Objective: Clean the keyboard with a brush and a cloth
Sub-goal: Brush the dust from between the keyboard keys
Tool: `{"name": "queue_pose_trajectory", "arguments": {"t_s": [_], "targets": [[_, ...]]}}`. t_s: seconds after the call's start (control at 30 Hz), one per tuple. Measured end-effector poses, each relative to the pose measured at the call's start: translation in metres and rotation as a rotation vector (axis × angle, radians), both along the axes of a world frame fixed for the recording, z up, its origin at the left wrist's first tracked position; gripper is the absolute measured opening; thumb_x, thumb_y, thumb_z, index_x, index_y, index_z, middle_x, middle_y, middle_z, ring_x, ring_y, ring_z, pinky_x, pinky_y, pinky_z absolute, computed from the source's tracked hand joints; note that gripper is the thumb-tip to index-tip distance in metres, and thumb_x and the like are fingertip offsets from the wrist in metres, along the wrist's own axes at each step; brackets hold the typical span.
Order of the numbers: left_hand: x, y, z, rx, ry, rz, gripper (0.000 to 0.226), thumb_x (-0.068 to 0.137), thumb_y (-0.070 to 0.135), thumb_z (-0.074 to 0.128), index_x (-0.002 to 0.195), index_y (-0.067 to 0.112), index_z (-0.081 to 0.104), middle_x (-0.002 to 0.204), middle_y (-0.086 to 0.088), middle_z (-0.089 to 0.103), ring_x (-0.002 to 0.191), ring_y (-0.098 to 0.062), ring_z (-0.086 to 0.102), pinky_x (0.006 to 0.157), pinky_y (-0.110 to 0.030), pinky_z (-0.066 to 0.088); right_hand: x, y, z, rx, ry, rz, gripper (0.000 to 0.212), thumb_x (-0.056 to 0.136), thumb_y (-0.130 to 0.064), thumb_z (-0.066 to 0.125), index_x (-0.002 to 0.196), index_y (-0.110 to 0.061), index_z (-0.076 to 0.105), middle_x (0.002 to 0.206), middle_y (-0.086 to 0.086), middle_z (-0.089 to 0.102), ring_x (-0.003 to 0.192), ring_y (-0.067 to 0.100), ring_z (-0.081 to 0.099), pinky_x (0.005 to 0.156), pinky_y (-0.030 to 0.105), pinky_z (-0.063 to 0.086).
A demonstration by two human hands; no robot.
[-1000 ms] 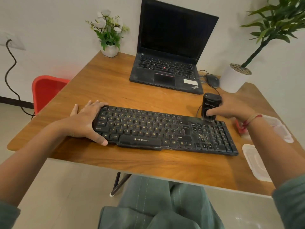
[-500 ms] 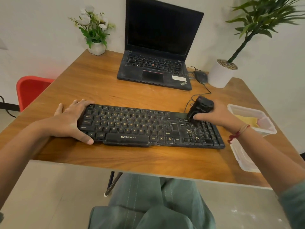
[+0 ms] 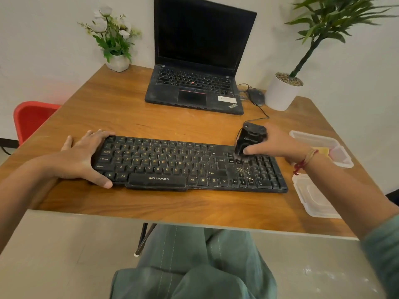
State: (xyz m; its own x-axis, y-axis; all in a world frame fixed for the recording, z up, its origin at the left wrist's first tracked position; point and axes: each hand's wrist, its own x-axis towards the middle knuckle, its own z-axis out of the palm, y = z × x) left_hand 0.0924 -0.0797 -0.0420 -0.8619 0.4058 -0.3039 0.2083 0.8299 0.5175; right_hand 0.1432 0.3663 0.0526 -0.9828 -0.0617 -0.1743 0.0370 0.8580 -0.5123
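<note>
The keyboard [image 3: 172, 165], a black Zebronics with yellowish legends, lies across the near half of the wooden tabletop [image 3: 172, 124], between our two hands. Our left grip [image 3: 84, 158] holds its left end, with the thumb curled round the front edge and the fingers over the back corner. Our right grip [image 3: 278, 145] is wrapped round a black brush [image 3: 250, 139], whose bristles touch the keys between the main block and the number pad. We see pale crumbs [image 3: 244, 169] scattered just nearer to us than the bristles, above the arrow keys.
</note>
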Motion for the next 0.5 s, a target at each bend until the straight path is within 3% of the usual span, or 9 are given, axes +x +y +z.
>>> {"name": "queue_pose_trajectory", "arguments": {"t_s": [0.07,0.13,0.23,0.33,0.4,0.5], "targets": [[0.0,0.0,-0.001,0.004,0.011,0.001,0.126,0.011,0.09,0.068,0.12,0.069,0.007,0.162,0.004,0.004,0.148,-0.014,-0.012,0.114,-0.046,-0.021,0.002,-0.002,-0.007,0.076,0.114,-0.031,0.031,0.071,-0.026,0.077,0.08,-0.001,0.062,0.073,0.01,0.066,0.069,0.024,0.062,0.061,0.032,0.05],[0.001,0.0,-0.001,0.007,0.016,0.003,0.122,0.012,0.09,0.068,0.117,0.072,0.007,0.162,0.005,0.005,0.148,-0.015,-0.011,0.114,-0.046,-0.02,0.011,-0.008,-0.014,0.067,0.066,0.079,0.04,0.064,-0.035,0.075,0.075,0.0,0.059,0.065,0.011,0.063,0.058,0.02,0.056,0.056,0.033,0.045],[0.001,0.0,-0.002,0.0,0.037,0.004,0.124,0.013,0.09,0.068,0.12,0.068,0.01,0.161,0.005,0.009,0.149,-0.016,-0.008,0.115,-0.046,-0.019,0.014,-0.004,-0.012,-0.052,-0.086,0.127,0.031,0.072,-0.022,0.078,0.088,-0.002,0.061,0.076,0.009,0.068,0.067,0.022,0.064,0.062,0.037,0.051],[0.001,-0.001,-0.003,-0.007,0.054,0.007,0.131,0.016,0.088,0.069,0.128,0.058,0.009,0.159,0.003,0.013,0.149,-0.017,-0.006,0.115,-0.046,-0.019,0.005,0.002,-0.013,0.051,0.122,-0.02,0.036,0.071,-0.029,0.078,0.085,0.0,0.062,0.075,0.011,0.066,0.071,0.028,0.063,0.058,0.038,0.05],[0.002,-0.001,-0.004,-0.004,0.059,0.017,0.129,0.016,0.088,0.069,0.127,0.059,0.01,0.16,0.002,0.012,0.149,-0.017,-0.007,0.114,-0.045,-0.019,0.008,-0.005,-0.017,0.096,0.222,-0.083,0.034,0.07,-0.033,0.076,0.079,-0.005,0.06,0.068,0.004,0.061,0.064,0.021,0.057,0.05,0.027,0.041],[0.002,-0.001,-0.005,0.008,0.069,0.015,0.122,0.014,0.091,0.067,0.12,0.067,0.013,0.159,0.004,0.014,0.149,-0.017,-0.006,0.114,-0.046,-0.019,0.023,-0.019,-0.022,-0.104,-0.066,0.073,0.033,0.073,-0.024,0.078,0.095,-0.005,0.062,0.08,0.009,0.069,0.069,0.015,0.064,0.06,0.023,0.051]]}}
